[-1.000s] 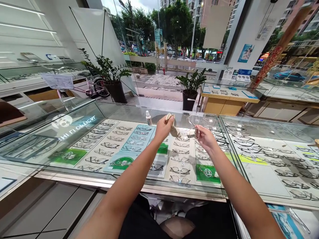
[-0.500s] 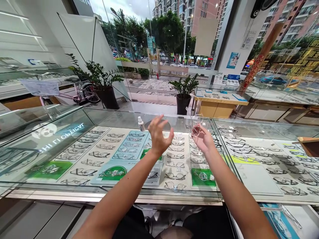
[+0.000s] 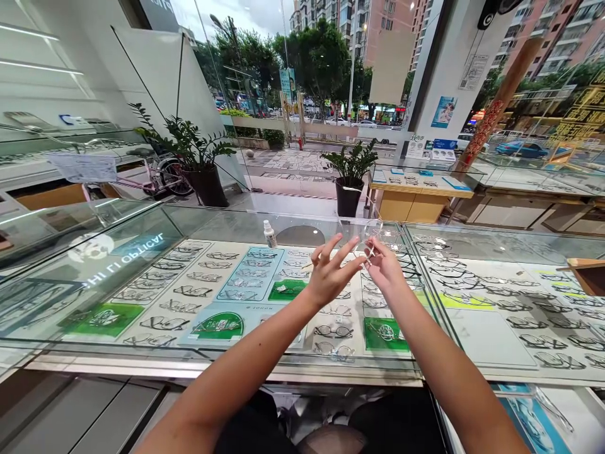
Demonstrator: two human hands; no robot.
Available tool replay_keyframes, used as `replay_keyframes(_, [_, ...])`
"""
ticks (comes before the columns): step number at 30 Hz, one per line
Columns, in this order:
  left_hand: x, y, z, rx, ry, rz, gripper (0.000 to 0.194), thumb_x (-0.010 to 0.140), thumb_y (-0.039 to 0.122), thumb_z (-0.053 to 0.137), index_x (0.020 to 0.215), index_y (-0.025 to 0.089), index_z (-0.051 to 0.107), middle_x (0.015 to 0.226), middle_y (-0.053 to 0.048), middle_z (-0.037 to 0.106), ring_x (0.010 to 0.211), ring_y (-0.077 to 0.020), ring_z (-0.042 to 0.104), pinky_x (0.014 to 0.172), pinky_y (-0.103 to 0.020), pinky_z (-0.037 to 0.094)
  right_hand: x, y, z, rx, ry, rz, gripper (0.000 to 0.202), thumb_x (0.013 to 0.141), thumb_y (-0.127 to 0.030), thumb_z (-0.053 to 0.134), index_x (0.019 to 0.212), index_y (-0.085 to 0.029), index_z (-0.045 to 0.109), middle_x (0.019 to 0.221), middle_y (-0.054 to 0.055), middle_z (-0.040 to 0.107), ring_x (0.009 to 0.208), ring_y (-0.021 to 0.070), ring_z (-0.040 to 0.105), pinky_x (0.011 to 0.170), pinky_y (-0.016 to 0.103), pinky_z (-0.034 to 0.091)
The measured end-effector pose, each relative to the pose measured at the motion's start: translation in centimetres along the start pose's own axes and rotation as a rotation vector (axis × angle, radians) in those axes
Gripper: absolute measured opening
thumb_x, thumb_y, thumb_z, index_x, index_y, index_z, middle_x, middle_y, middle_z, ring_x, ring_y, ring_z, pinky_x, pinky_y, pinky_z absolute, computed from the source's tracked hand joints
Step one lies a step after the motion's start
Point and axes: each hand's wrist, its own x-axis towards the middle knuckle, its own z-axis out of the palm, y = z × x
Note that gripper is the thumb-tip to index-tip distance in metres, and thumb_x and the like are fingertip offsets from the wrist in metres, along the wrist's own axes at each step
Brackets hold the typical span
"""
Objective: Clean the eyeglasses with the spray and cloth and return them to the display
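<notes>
My right hand [image 3: 385, 268] pinches a pair of thin, clear-looking eyeglasses [image 3: 370, 251] above the far part of the glass counter. The frame is hard to make out against the background. Close on its left is my left hand [image 3: 331, 272], palm turned toward the glasses, with fingers spread and thumb stretched toward the frame. Whether the thumb touches the frame I cannot tell. A small white bottle [image 3: 270, 234] stands upright on the counter, left of both hands.
Below my hands, the glass display case [image 3: 227, 362] holds rows of eyeglasses and green cards [image 3: 385, 333]. A round dark disc [image 3: 300, 235] lies beside the bottle. Potted plants [image 3: 348, 198] stand beyond the counter, before the window. A wooden tray [image 3: 583, 274] is at the right.
My left hand has moved right and slightly down, closer to the eyeglasses, its fingers still spread. My right hand stays in nearly the same place, still holding the eyeglasses.
</notes>
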Motion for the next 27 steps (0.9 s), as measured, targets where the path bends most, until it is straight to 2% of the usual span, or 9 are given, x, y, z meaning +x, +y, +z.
replay_keyframes(5, [0.7, -0.6, -0.3, -0.005, 0.025, 0.004, 0.006, 0.093, 0.028, 0.077, 0.098, 0.031, 0.076, 0.125, 0.002, 0.079, 0.134, -0.0284, 0.062, 0.109, -0.045, 0.028, -0.1, 0.1, -0.1, -0.126, -0.016, -0.06, 0.028, 0.067, -0.042, 0.088, 0.087, -0.027, 0.076, 0.095, 0.001, 0.079, 0.08, 0.0191, 0.066, 0.061, 0.031, 0.042])
replay_keyframes(10, [0.8, -1.6, -0.5, -0.104, -0.016, -0.062, 0.013, 0.097, 0.021, 0.071, 0.106, 0.029, 0.074, 0.105, 0.002, 0.083, 0.118, -0.0239, 0.072, 0.113, -0.047, 0.029, -0.6, -0.3, 0.2, -0.209, -0.01, -0.108, 0.032, 0.064, -0.047, 0.088, 0.088, -0.027, 0.078, 0.101, 0.002, 0.08, 0.081, 0.0195, 0.065, 0.062, 0.03, 0.04])
replay_keyframes(13, [0.8, -2.1, -0.5, -0.172, -0.01, -0.106, 0.015, 0.098, 0.018, 0.067, 0.109, 0.027, 0.073, 0.104, -0.001, 0.082, 0.108, -0.022, 0.075, 0.112, -0.048, 0.037, -1.3, -0.4, 0.6, -0.235, -0.038, -0.163, 0.033, 0.065, -0.046, 0.09, 0.091, -0.028, 0.081, 0.107, 0.003, 0.08, 0.08, 0.0176, 0.063, 0.066, 0.031, 0.042])
replay_keyframes(15, [0.7, -2.5, -0.6, -0.215, 0.014, -0.12, 0.015, 0.099, 0.017, 0.065, 0.11, 0.025, 0.072, 0.106, -0.003, 0.082, 0.103, -0.0213, 0.076, 0.108, -0.047, 0.046, -1.7, -0.5, 0.8, -0.277, -0.097, -0.205, 0.035, 0.069, -0.047, 0.088, 0.098, -0.028, 0.082, 0.115, 0.004, 0.08, 0.081, 0.0172, 0.062, 0.069, 0.031, 0.044])
replay_keyframes(19, [0.7, -3.3, -1.1, -0.251, 0.118, -0.178, 0.016, 0.101, 0.016, 0.059, 0.112, 0.021, 0.069, 0.106, -0.009, 0.079, 0.099, -0.0203, 0.076, 0.09, -0.037, 0.059, -2.5, -0.4, 1.1, -0.452, -0.268, -0.309, 0.037, 0.084, -0.051, 0.078, 0.115, -0.032, 0.081, 0.134, 0.004, 0.075, 0.092, 0.0198, 0.064, 0.077, 0.035, 0.048])
replay_keyframes(23, [0.9, -4.1, -1.5, -0.198, 0.203, -0.252, 0.015, 0.102, 0.015, 0.057, 0.112, 0.018, 0.067, 0.102, -0.01, 0.078, 0.097, -0.0201, 0.075, 0.084, -0.033, 0.061, -3.6, -0.5, 1.5, -0.595, -0.425, -0.394, 0.04, 0.091, -0.051, 0.073, 0.129, -0.038, 0.075, 0.141, 0.003, 0.07, 0.092, 0.0201, 0.065, 0.077, 0.036, 0.051])
replay_keyframes(27, [1.1, -4.7, -1.9, -0.196, 0.239, -0.385, 0.013, 0.104, 0.02, 0.055, 0.106, 0.018, 0.068, 0.096, -0.009, 0.076, 0.092, -0.0182, 0.074, 0.079, -0.031, 0.06, -4.8, -1.2, 1.8, -0.659, -0.564, -0.417, 0.044, 0.092, -0.048, 0.073, 0.135, -0.038, 0.071, 0.135, 0.006, 0.074, 0.078, 0.0178, 0.065, 0.063, 0.034, 0.049])
